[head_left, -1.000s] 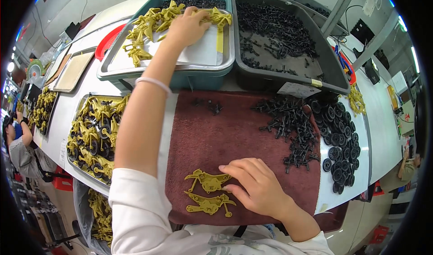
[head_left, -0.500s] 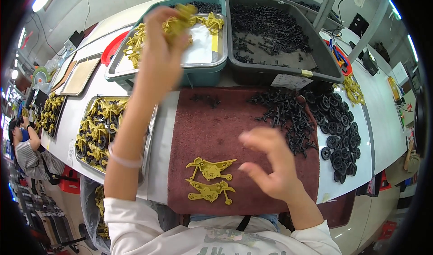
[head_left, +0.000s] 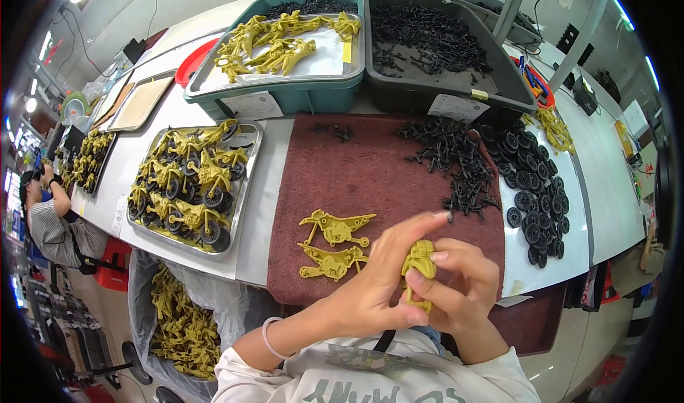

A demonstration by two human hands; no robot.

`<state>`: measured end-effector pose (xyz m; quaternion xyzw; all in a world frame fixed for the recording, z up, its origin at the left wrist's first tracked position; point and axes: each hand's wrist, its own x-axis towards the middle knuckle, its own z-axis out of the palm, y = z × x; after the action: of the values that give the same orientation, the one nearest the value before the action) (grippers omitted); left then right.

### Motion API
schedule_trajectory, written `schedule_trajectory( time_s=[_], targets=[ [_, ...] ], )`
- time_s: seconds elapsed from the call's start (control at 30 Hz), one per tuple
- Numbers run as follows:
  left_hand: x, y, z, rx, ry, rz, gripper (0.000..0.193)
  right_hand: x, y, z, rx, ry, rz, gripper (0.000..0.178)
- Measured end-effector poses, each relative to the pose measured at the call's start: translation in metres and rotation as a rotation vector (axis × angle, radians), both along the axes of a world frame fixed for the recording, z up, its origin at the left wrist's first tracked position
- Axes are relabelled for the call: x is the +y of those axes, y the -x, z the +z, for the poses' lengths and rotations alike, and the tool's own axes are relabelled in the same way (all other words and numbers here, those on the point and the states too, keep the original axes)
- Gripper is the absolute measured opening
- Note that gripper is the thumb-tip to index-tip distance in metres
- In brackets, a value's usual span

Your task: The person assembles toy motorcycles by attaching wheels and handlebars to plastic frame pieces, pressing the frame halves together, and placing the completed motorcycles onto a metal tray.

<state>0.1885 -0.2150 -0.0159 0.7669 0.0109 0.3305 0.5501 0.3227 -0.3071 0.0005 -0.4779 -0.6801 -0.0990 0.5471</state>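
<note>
In front of my chest, both hands come together around a yellow plastic toy-motorcycle body (head_left: pixel 420 259). My left hand (head_left: pixel 377 278) supports it from the left, fingers stretched past it and thumb underneath. My right hand (head_left: pixel 463 282) pinches it from the other side with thumb and fingers. Two flat yellow toy-motorcycle frame halves (head_left: pixel 333 260) lie side by side on the dark red cloth (head_left: pixel 313 182), just left of my hands. Small black plastic parts (head_left: pixel 463 168) are heaped at the cloth's upper right.
Black toy wheels (head_left: pixel 538 211) are piled on the right. A metal tray (head_left: pixel 242 182) of wheeled yellow toys stands left. Behind are a teal bin (head_left: pixel 306 93) topped with a tray of yellow bodies, and a dark grey bin (head_left: pixel 420 104). A bag of yellow parts (head_left: pixel 185 325) hangs below left. Another person (head_left: pixel 57 214) sits far left.
My left hand has come down from the tray on the teal bin with a yellow body. My right hand has closed on that body too, over the cloth's near edge.
</note>
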Motion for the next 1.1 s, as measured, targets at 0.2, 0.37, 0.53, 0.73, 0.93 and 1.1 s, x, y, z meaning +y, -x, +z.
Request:
schedule_trajectory(
  time_s=[0.2, 0.37, 0.53, 0.73, 0.93, 1.1],
  targets=[
    [-0.026, 0.02, 0.004, 0.291, 0.627, -0.218, 0.096, -0.022, -0.006, -0.009, -0.096, -0.042, 0.1, 0.025],
    [-0.039, 0.033, -0.001, 0.26, 0.497, -0.237, 0.083, -0.04, 0.0, -0.015, 0.022, 0.012, 0.15, 0.026],
    [-0.042, 0.044, -0.012, 0.266, 0.558, -0.251, 0.082, -0.046, -0.012, -0.025, 0.711, 0.042, 0.283, 0.018],
    [-0.034, 0.08, -0.038, -0.228, 0.936, -0.046, 0.049, -0.046, -0.056, -0.035, 0.632, 0.217, -0.295, 0.012],
    [-0.034, 0.09, -0.04, -0.377, 0.799, 0.196, 0.049, -0.022, -0.023, -0.069, 0.894, 0.359, -0.093, 0.017],
    [-0.033, 0.091, -0.044, -0.377, 0.778, 0.349, 0.041, -0.018, -0.019, -0.066, 0.759, 0.388, -0.225, 0.013]
  ],
)
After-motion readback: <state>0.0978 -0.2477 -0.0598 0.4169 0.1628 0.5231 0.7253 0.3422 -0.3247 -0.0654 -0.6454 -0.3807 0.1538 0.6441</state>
